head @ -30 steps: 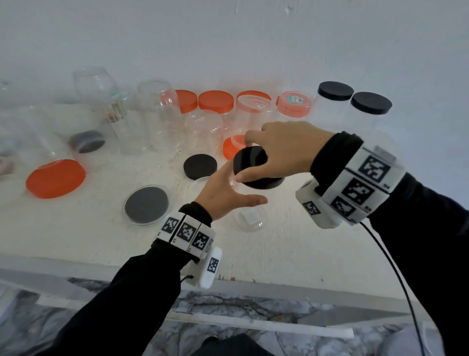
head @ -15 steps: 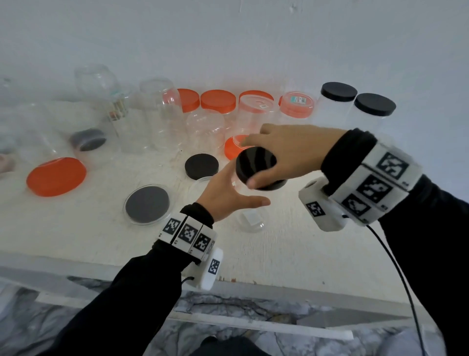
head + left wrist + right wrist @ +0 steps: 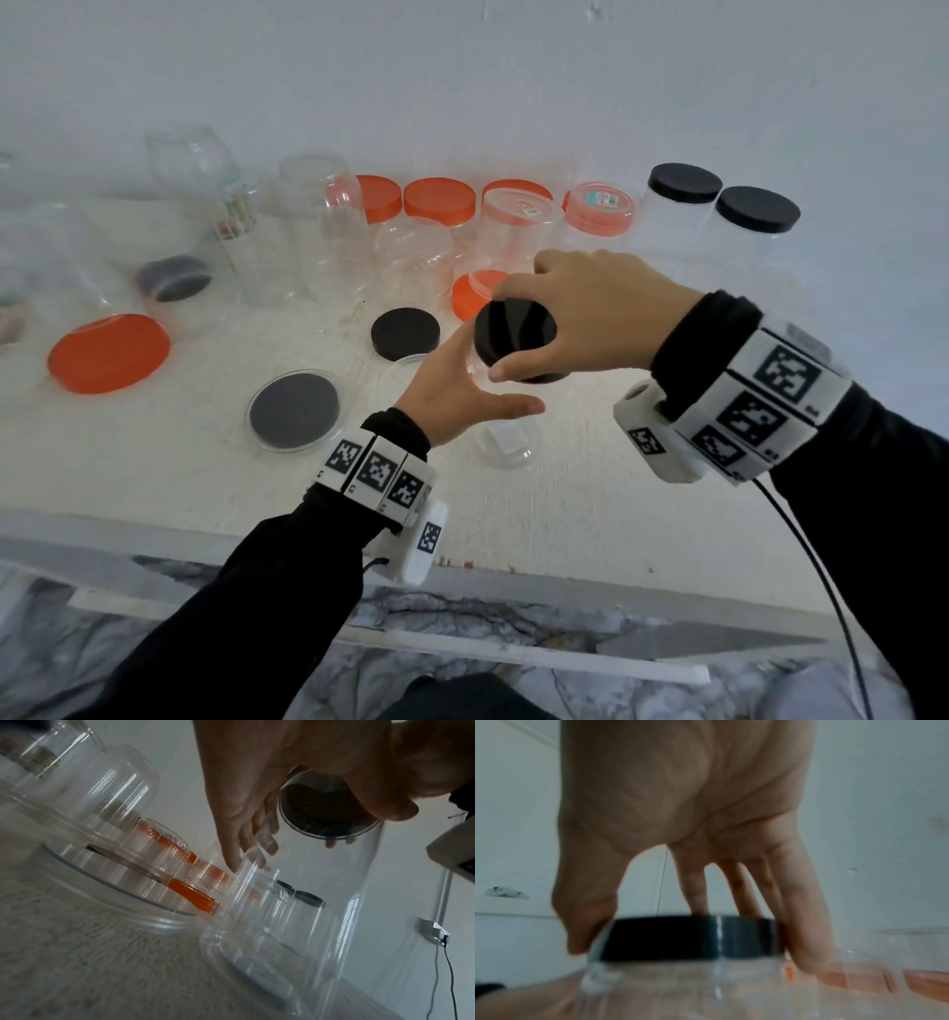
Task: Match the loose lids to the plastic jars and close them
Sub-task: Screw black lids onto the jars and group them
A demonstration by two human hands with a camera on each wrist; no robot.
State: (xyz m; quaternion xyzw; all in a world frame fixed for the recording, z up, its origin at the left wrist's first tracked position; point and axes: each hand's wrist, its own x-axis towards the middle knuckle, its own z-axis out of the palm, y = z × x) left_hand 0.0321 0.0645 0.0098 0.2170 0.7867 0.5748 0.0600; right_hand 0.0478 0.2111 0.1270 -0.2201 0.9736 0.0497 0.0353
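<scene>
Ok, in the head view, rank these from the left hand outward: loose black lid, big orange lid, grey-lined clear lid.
From the left hand:
1. Loose black lid, just beyond the fingers.
2. Grey-lined clear lid, to its left.
3. Big orange lid, far left.

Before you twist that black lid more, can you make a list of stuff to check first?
1. Right hand has a grip on the round black plastic lid: ok.
2. Left hand steadies the clear plastic jar: ok, fingers against its side.
3. Lid sits on the jar mouth: ok.
4. Lid level, threads caught: cannot tell.
5. Jar standing on the white table: ok.
</scene>
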